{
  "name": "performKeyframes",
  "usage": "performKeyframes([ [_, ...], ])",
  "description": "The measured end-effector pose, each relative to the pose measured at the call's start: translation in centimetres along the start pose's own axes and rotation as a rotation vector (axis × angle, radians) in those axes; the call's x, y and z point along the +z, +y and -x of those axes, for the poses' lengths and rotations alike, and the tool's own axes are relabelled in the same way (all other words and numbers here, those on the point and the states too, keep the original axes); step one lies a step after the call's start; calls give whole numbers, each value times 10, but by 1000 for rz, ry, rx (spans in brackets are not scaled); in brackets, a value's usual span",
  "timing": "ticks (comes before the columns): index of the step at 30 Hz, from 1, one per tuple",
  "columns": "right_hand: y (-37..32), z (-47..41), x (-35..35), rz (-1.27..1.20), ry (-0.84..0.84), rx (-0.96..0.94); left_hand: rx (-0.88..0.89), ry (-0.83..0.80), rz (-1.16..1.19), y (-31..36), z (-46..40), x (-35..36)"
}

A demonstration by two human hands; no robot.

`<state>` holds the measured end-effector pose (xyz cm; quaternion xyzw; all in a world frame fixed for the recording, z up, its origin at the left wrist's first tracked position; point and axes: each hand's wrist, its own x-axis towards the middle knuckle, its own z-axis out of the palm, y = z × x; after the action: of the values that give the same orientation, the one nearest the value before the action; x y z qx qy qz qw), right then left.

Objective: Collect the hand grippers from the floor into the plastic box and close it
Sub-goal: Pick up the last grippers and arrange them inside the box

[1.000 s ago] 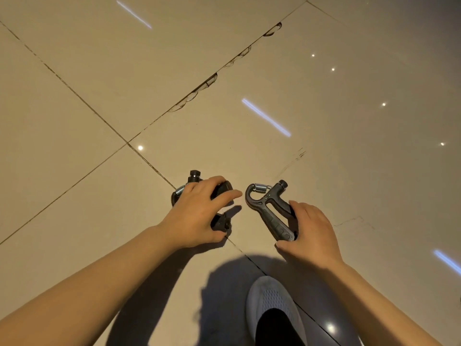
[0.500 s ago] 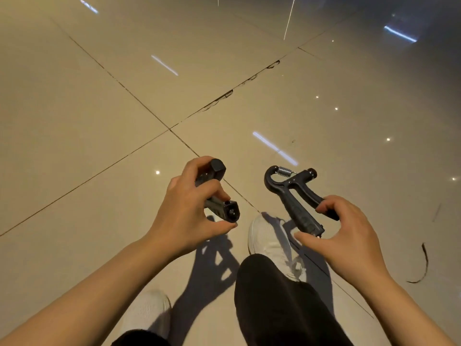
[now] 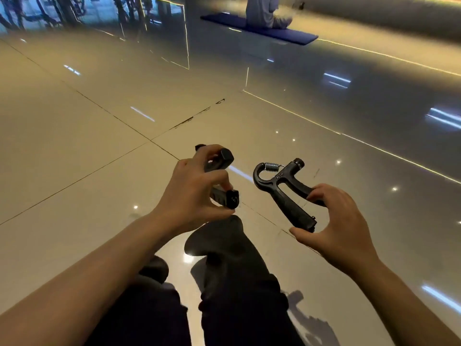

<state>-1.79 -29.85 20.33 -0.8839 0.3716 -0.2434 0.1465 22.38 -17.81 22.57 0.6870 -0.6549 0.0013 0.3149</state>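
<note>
Holding one hand gripper each, both hands are up off the floor (image 3: pixel 82 151). Left hand (image 3: pixel 192 193) has fingers curled round its black hand gripper (image 3: pixel 222 181), one handle end poking out above the fingers, the other below by the thumb. Right hand (image 3: pixel 334 221) pinches the second hand gripper (image 3: pixel 282 191) by the two handle ends only, fingertips on the upper handle, thumb at the lower one; spring and knob point away from the body. The two grippers are near each other but apart.

Plastic box: not in view anywhere, so where they go next cannot be told.

Risks, judged from this:
- Right-hand hold looks light, tips only. A quick swing or turn could let the gripper slip and drop onto the tile.
- Handles are sprung; squeezing harder to secure it may close them and shift the pinch.
- Head has to turn to find the box, so hands leave sight while carrying.
- Person's own legs (image 3: pixel 239 295) sit right below, a drop may land on them.

Far back, a seated person (image 3: pixel 264 11) on a blue mat (image 3: pixel 274 33), well apart.
</note>
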Motion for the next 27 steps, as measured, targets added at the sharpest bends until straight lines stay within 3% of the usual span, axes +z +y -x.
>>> performKeyframes([
  [6,22,137,-137,157,96,-59,121,94,144,172,22,35],
  [13,66,317,-243,241,193,192,197,40,385,350,66,118],
  [20,84,460,-290,259,246,475,312,-115,456,437,151,147],
  [27,77,536,-298,225,308,581,478,-190,501,497,193,137],
])
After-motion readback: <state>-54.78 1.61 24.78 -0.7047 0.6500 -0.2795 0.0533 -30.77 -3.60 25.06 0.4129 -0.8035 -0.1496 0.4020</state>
